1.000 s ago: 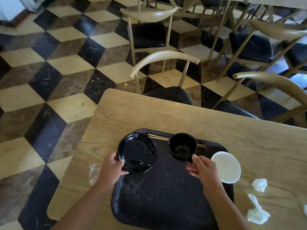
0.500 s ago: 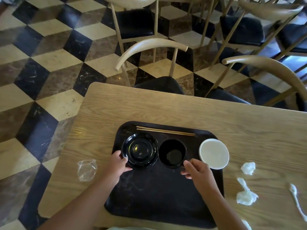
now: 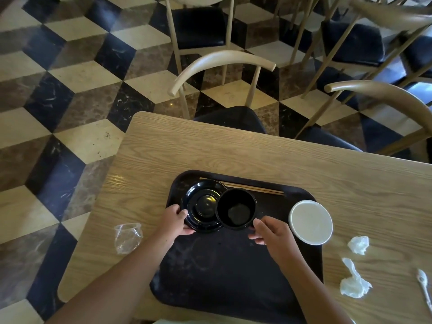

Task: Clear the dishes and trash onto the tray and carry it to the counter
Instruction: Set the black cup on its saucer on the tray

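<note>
A black tray point(image 3: 222, 272) lies on the wooden table point(image 3: 257, 155). At its far left sits a black plate point(image 3: 201, 206), and my left hand point(image 3: 174, 220) grips the plate's near-left rim. A black bowl point(image 3: 236, 209) overlaps the plate's right edge. My right hand point(image 3: 271, 235) pinches the bowl's near-right rim. Wooden chopsticks point(image 3: 254, 189) lie along the tray's far edge. A white round lid point(image 3: 310, 222) rests on the tray's right rim.
A crumpled clear plastic cup point(image 3: 128, 237) lies on the table left of the tray. Crumpled white napkins point(image 3: 357, 244) point(image 3: 354, 285) and a white plastic spoon point(image 3: 424, 287) lie to the right. Wooden chairs point(image 3: 224, 64) stand at the table's far side.
The bowl has shifted left until it overlaps the plate's edge. Both hands stay on the dishes. The camera has tilted, so the tray sits lower in view.
</note>
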Available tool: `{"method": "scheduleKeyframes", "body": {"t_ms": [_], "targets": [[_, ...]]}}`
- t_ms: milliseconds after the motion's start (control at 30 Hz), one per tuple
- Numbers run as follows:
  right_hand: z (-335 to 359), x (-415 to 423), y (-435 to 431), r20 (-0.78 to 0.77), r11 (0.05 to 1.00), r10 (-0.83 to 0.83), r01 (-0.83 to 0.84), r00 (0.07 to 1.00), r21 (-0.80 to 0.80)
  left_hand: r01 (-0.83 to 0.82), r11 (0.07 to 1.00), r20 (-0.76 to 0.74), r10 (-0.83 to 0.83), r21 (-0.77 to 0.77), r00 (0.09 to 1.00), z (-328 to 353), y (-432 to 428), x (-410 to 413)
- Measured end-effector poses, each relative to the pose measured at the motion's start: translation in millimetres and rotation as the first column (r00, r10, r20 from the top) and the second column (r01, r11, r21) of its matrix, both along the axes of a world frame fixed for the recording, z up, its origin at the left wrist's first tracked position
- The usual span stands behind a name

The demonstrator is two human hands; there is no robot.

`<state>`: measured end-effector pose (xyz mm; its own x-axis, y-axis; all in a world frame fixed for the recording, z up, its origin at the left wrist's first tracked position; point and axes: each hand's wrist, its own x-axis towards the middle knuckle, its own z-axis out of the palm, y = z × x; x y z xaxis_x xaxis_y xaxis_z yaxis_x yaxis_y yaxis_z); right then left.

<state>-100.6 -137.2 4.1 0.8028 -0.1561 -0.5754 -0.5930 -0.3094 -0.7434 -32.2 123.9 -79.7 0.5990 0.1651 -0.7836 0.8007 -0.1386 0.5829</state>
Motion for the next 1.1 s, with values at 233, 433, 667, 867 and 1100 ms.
{"method": "scheduleKeyframes", "body": {"t_ms": [233,433,667,867,1100], "targets": [[-7,17,24,-0.034,0.998,0.069,-0.069,0.997,0.006,0.035,0.999,0.043,-0.034,-0.015,0.998,3,2,1],[-12,29,36,-0.039,0.975,0.212,-0.214,0.976,-0.056,0.042,0.999,0.082,-0.042,0.006,0.996,-8,8,-1],[-26,42,37,-0.068,0.973,0.230,-0.230,0.971,0.007,0.055,0.998,0.043,-0.054,-0.020,0.998,-9,14,1],[-36,49,28,-0.130,0.952,0.303,-0.305,0.944,0.005,0.069,0.998,0.056,-0.069,-0.003,0.996,-10,15,1],[-34,72,35,-0.151,0.923,0.385,-0.380,0.910,0.063,0.060,0.997,0.018,-0.059,-0.043,0.998,-3,16,3]]}}
